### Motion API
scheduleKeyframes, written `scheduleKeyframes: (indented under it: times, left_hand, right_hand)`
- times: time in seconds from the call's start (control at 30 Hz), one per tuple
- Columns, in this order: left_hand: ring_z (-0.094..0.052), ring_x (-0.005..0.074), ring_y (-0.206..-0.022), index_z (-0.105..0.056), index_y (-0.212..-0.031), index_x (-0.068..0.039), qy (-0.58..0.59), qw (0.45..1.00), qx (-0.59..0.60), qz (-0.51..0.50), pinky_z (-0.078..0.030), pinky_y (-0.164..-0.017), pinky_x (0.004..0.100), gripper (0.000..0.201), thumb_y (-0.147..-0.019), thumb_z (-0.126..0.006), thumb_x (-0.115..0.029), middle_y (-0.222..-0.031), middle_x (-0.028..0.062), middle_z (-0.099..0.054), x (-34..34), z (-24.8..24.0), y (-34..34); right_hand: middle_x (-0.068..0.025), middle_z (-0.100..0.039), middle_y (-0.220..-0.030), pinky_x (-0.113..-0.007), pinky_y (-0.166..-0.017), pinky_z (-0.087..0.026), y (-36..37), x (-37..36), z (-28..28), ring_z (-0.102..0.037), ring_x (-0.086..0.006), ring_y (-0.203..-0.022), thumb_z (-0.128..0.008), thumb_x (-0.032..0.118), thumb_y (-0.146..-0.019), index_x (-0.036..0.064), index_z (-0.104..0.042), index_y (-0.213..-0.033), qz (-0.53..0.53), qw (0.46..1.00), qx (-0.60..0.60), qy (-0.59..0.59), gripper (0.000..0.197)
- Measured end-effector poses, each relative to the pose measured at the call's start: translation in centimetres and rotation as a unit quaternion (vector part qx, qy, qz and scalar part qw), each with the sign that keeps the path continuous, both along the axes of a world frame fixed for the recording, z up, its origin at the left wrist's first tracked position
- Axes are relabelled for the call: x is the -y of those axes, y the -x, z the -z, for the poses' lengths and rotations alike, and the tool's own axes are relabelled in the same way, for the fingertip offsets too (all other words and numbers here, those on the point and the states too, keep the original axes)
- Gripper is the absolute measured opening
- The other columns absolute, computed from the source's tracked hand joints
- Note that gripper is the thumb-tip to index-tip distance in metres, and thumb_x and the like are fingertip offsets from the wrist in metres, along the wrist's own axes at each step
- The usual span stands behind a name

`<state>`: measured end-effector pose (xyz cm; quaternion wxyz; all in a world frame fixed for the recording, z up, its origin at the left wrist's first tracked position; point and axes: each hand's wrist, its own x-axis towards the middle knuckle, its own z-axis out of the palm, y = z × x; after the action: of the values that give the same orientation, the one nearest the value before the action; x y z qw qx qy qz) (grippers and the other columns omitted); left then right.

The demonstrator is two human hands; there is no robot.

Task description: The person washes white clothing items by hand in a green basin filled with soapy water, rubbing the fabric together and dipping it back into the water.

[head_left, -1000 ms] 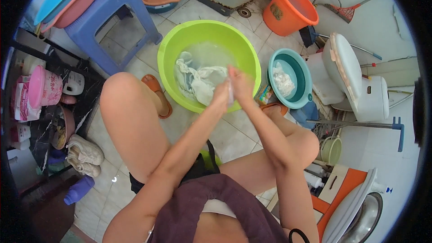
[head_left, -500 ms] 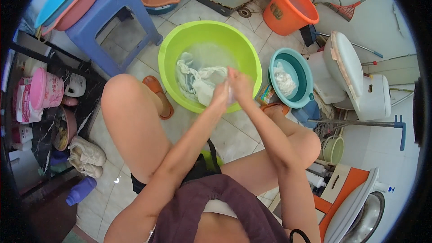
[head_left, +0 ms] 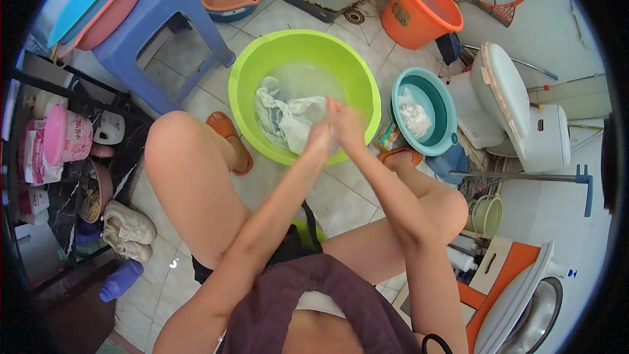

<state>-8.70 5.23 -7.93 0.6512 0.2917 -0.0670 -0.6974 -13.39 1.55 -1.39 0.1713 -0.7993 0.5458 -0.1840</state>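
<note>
A large lime-green basin (head_left: 240,85) stands on the floor in front of me, with cloudy water in it. Wet white cloth (head_left: 285,117) lies bunched in that water, its near right part reaching up to my hands. My left hand (head_left: 320,136) and my right hand (head_left: 346,122) are closed together on the cloth, over the basin's near right side. Motion blurs the fingers, and the piece between them is mostly hidden. To the right, a teal basin (head_left: 449,115) holds water and another wad of white cloth (head_left: 414,117).
A blue plastic stool (head_left: 121,52) carries stacked basins at the far left. An orange bucket (head_left: 414,23) stands at the far right, near a toilet (head_left: 517,105). White shoes (head_left: 128,229) and a purple bottle (head_left: 121,280) lie at left. A small colourful packet (head_left: 386,136) sits between the two basins.
My hands stay pressed together on the cloth, shifting only slightly against each other. The whole view has moved a little; the basins and the cloth lie as before.
</note>
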Motion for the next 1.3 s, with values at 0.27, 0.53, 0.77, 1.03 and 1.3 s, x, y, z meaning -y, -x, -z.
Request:
scheduleKeyframes:
  times: [0.27,0.53,0.77,1.03,1.3]
  left_hand:
    - [-0.054,0.0155,-0.066,-0.055,-0.079,-0.009,-0.134,0.984,0.11,-0.031,-0.044,-0.057,0.0324,0.032,-0.088,-0.039,-0.036,-0.075,0.0036,-0.055,-1.7,-3.0,-3.3]
    - [-0.054,0.0122,-0.069,-0.059,-0.085,-0.006,-0.161,0.978,0.132,-0.034,-0.044,-0.058,0.03,0.038,-0.087,-0.041,-0.04,-0.079,0.0026,-0.058,-1.4,-4.2,-2.5]
    - [-0.053,0.0114,-0.072,-0.059,-0.087,-0.007,-0.191,0.968,0.162,-0.006,-0.043,-0.059,0.0281,0.043,-0.082,-0.047,-0.048,-0.08,0.0007,-0.056,-2.0,-4.5,-4.0]
    - [-0.053,0.0118,-0.076,-0.059,-0.089,-0.005,-0.101,0.986,0.132,0.001,-0.043,-0.064,0.0273,0.037,-0.083,-0.048,-0.04,-0.083,0.0042,-0.057,-0.2,-4.3,-3.4]
    - [-0.05,0.0083,-0.066,-0.059,-0.089,-0.004,-0.059,0.977,0.202,-0.035,-0.04,-0.059,0.0231,0.037,-0.083,-0.051,-0.039,-0.079,0.0007,-0.057,-0.6,-5.4,-5.8]
  right_hand:
    - [-0.0163,-0.057,-0.057,-0.041,-0.053,-0.045,-2.9,-0.3,-0.2,-0.057,-0.0317,-0.053,-0.041,0.039,-0.085,0.0087,-0.062,-0.064,0.012,0.997,0.05,-0.051,0.042]
    - [-0.0171,-0.056,-0.057,-0.041,-0.056,-0.046,-1.1,0.7,0.5,-0.057,-0.0331,-0.054,-0.038,0.044,-0.084,0.0108,-0.063,-0.064,0.018,1.0,-0.005,-0.023,0.046]
    - [-0.0176,-0.056,-0.057,-0.043,-0.059,-0.045,-2.7,-0.4,0.2,-0.056,-0.0332,-0.054,-0.041,0.041,-0.084,0.0095,-0.063,-0.06,0.034,0.998,0.037,-0.033,0.045]
    - [-0.0158,-0.055,-0.057,-0.036,-0.055,-0.042,0.5,2.6,0.5,-0.054,-0.024,-0.053,-0.045,0.041,-0.083,0.0031,-0.06,-0.062,0.078,0.993,0.068,-0.065,0.045]
    - [0.0002,-0.055,-0.065,-0.022,-0.05,-0.038,0.7,3.9,-1.6,-0.049,-0.0073,-0.057,-0.058,0.036,-0.08,0.001,-0.06,-0.068,0.08,0.868,0.379,-0.311,0.037]
